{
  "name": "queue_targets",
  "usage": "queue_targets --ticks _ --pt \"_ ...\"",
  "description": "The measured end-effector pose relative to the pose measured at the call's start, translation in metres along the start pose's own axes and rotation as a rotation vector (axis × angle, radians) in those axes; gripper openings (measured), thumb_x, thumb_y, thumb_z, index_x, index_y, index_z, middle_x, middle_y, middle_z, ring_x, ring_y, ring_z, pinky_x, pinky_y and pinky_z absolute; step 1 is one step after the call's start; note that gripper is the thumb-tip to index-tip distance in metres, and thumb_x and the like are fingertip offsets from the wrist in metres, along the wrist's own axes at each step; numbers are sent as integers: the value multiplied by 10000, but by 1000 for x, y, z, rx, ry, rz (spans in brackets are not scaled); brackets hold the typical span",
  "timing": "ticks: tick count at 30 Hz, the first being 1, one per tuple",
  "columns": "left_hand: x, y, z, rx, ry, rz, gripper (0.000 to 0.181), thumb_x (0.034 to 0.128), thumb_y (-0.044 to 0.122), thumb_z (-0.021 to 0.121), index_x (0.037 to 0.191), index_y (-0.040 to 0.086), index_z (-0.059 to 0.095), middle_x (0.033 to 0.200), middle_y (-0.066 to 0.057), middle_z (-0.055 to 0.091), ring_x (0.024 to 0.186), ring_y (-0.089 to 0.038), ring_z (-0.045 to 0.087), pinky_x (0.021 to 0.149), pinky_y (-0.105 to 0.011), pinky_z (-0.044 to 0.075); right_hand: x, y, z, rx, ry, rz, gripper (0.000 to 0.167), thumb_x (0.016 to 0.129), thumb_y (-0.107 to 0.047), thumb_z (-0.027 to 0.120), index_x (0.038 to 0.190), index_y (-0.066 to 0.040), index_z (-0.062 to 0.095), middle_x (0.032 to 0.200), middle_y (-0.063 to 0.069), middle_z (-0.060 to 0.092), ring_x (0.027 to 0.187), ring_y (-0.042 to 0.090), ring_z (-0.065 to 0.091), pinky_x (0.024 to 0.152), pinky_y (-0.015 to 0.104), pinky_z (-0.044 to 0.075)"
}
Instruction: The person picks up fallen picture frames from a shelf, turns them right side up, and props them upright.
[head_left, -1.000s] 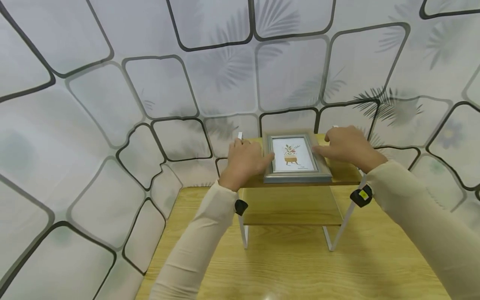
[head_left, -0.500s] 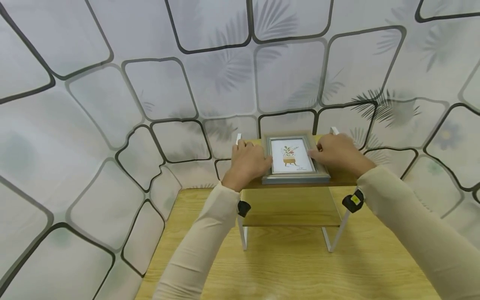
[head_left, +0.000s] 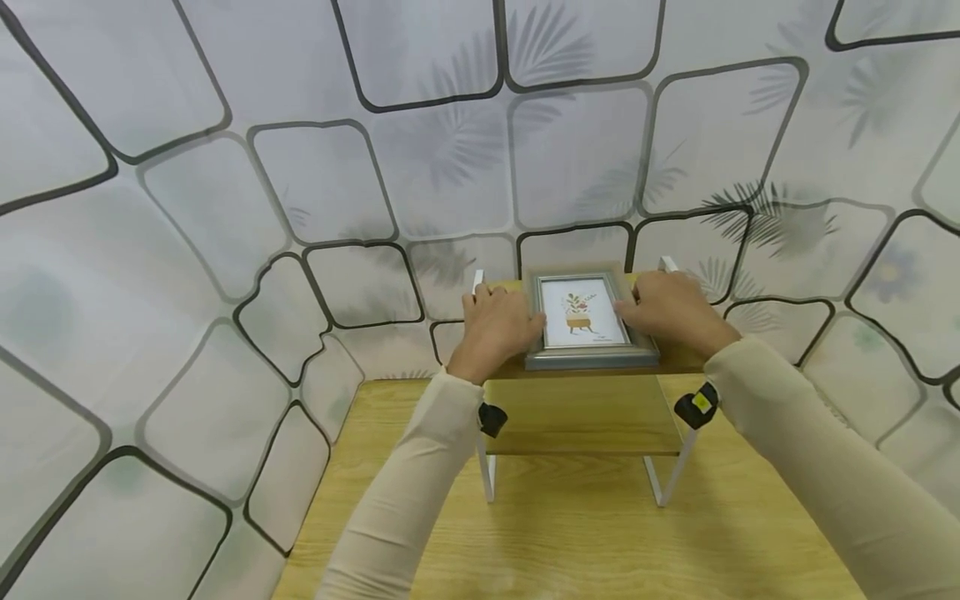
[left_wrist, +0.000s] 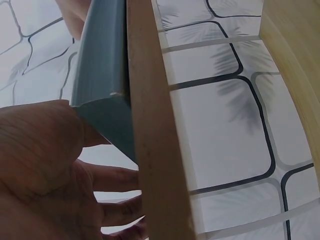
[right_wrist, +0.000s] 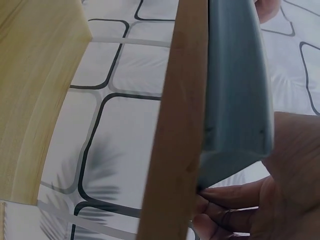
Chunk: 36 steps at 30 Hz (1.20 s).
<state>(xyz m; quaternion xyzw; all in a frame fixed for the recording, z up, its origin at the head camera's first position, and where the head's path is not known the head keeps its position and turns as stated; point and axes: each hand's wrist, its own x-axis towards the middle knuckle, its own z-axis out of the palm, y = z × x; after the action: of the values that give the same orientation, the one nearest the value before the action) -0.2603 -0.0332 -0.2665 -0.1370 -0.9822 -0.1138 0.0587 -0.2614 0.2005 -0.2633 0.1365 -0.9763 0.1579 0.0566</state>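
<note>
A silver-grey picture frame (head_left: 592,360) lies face up on the brown top board (head_left: 517,365) of a small two-tier rack; its print shows a potted plant. My left hand (head_left: 497,327) is at its left side, thumb against the rim and the other fingers loosely extended over the board. On the opposite side, my right hand (head_left: 671,307) has its thumb over the rim and its fingers curled close to the edge. Both wrist views show the frame's side (left_wrist: 102,75) along the board edge (right_wrist: 175,120). The right fingertips (right_wrist: 205,226) are partly hidden behind the board.
A lower wooden shelf (head_left: 585,417) sits beneath the top board. White metal legs (head_left: 489,475) carry the rack on a wood-patterned surface (head_left: 570,550). Patterned wall covering (head_left: 450,183) stands behind and to the left. White rack ends (head_left: 667,264) stick up beyond the hands.
My right hand has moved left, closer to the picture frame, and its fingers have curled in. The left hand stays at the frame's left side, nearly still.
</note>
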Motion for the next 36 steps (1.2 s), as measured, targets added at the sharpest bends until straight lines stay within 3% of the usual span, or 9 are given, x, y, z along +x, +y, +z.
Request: queue_targets --ticks 7,15,20,22,26,29,33,36 --pt "2 0 -3 -68 29 -11 542 1020 380 580 552 148 436 589 -2 407 771 -275 474 748 -376 263 -2 -5 -5 88 2 27 434 1012 -221 552 615 -103 422 518 -16 339 469 117 294 464 278 291" --pt "5 0 -10 -100 49 -5 511 1024 292 552 557 149 403 536 24 341 534 -152 327 630 -325 313 1 -8 -12 136 28 68 462 998 -246 585 597 -117 395 507 -38 323 464 100 298 453 258 287" --pt "7 -1 -14 -229 16 -19 380 1007 158 487 637 138 401 576 20 361 505 -126 324 469 -269 302 2 -9 -17 147 61 68 453 1003 -248 590 604 -113 424 510 -26 351 467 110 313 453 263 291" --pt "7 -1 -15 -275 23 -19 354 1010 131 476 663 134 408 596 16 382 509 -123 344 466 -258 307 3 -9 -18 143 90 61 452 999 -245 596 598 -108 437 511 -17 370 470 119 325 455 269 295" --pt "10 -1 -15 -339 86 8 331 1030 134 500 702 103 464 648 -18 460 568 -156 440 551 -297 400 5 -9 -19 123 177 53 393 983 -242 619 658 -29 557 584 72 529 527 200 451 486 341 378" --pt "11 0 -15 -374 139 19 257 1029 151 538 797 55 592 800 -71 626 731 -212 588 743 -361 501 6 -9 -20 124 238 59 342 979 -249 632 815 50 660 756 186 657 650 314 574 576 453 471" --pt "12 3 -18 -416 188 -12 221 1017 164 581 1131 17 702 1191 -111 704 1113 -276 644 1023 -448 466 7 -9 -21 176 287 75 375 988 -252 623 1054 115 664 1000 296 680 855 437 636 735 565 509" --pt "13 6 -20 -449 208 -44 357 1015 170 602 1342 30 632 1350 -104 646 1259 -283 587 1093 -467 415 8 -10 -22 212 320 90 448 993 -245 610 1213 145 604 1113 333 651 964 473 629 802 585 504"
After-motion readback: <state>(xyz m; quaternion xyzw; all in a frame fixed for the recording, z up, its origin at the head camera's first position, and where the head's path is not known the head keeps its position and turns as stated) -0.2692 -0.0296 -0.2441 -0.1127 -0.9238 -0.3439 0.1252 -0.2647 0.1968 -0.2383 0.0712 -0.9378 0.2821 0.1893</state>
